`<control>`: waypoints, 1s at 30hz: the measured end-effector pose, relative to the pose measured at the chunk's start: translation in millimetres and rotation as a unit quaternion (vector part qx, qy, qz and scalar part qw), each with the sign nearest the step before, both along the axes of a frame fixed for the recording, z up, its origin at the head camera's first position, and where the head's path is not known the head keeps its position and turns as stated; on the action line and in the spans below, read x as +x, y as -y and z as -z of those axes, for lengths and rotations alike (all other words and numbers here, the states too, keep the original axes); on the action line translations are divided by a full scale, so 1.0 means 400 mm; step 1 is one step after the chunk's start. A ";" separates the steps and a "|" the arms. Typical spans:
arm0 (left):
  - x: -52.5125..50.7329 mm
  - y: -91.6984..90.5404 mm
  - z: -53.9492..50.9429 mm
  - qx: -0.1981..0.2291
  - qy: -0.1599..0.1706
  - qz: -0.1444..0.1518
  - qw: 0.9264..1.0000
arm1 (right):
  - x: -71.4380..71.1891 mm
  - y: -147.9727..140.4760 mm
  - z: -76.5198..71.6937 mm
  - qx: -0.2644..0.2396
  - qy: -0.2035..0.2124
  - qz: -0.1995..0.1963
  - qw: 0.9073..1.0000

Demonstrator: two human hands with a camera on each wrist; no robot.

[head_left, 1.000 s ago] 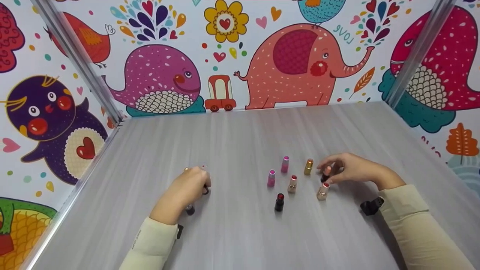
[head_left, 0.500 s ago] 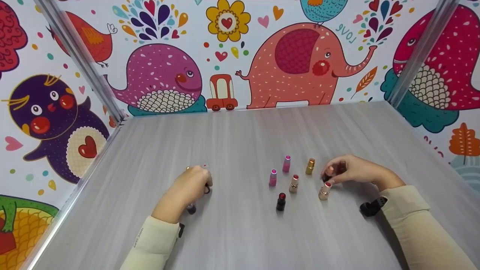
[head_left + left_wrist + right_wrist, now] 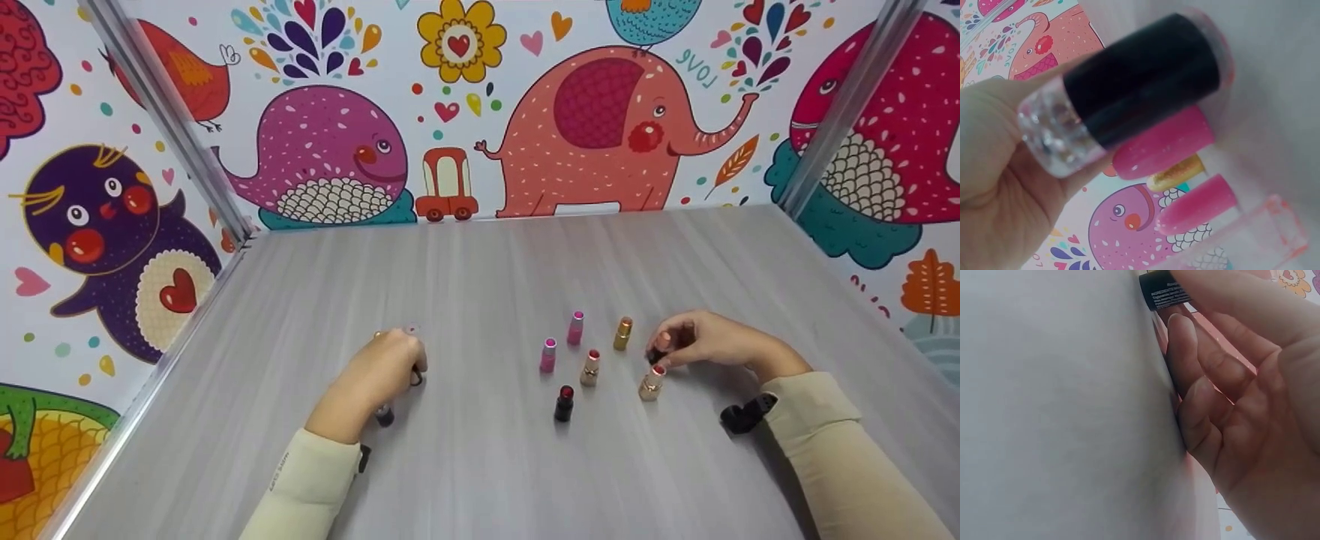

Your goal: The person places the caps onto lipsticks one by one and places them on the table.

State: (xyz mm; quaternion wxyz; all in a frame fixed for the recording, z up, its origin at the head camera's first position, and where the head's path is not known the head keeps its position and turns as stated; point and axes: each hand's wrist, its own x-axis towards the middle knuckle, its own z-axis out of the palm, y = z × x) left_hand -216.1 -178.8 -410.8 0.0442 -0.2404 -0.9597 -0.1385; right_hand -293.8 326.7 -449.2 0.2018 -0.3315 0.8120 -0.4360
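Observation:
My right hand (image 3: pixel 709 341) pinches an upright peach lipstick (image 3: pixel 664 340) by its black base. White print shows on that base (image 3: pixel 1165 291) in the right wrist view, where the other fingers curl beside the tabletop. Across the table, my left hand (image 3: pixel 375 375) bends downward, its fingers on a small black cap (image 3: pixel 417 376), mostly hidden. Behind its wrist stands another black cap (image 3: pixel 384 416). Up close in the left wrist view are a black cap with a jewelled end (image 3: pixel 1145 76), two pink caps (image 3: pixel 1165 146), a gold cap (image 3: pixel 1176 174) and a clear cap (image 3: pixel 1247 242).
Uncapped lipsticks stand between the hands: two magenta (image 3: pixel 576 330), one gold (image 3: pixel 622 335), two rose-gold with red tips (image 3: pixel 590 370), one black with red (image 3: pixel 564 405). Patterned panels (image 3: pixel 450 112) border the grey table (image 3: pixel 465 465) behind and at both sides.
The head view has shifted slightly, moving the whole scene a little to the right. My right hand has closed in around the peach lipstick. My left hand stays in place.

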 end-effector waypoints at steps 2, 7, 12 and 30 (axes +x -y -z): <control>0.000 0.003 0.000 0.003 0.003 0.003 1.000 | 0.000 -0.001 0.003 -0.002 -0.002 -0.004 1.000; -0.002 0.011 -0.001 0.006 0.013 0.008 1.000 | 0.001 0.000 0.003 -0.003 0.002 -0.006 1.000; -0.003 0.009 -0.001 0.002 0.020 0.001 1.000 | 0.001 0.002 -0.002 0.005 0.022 0.019 1.000; 0.012 -0.004 -0.032 -0.037 -0.028 0.040 0.998 | 0.003 0.005 -0.006 0.030 0.030 0.042 0.998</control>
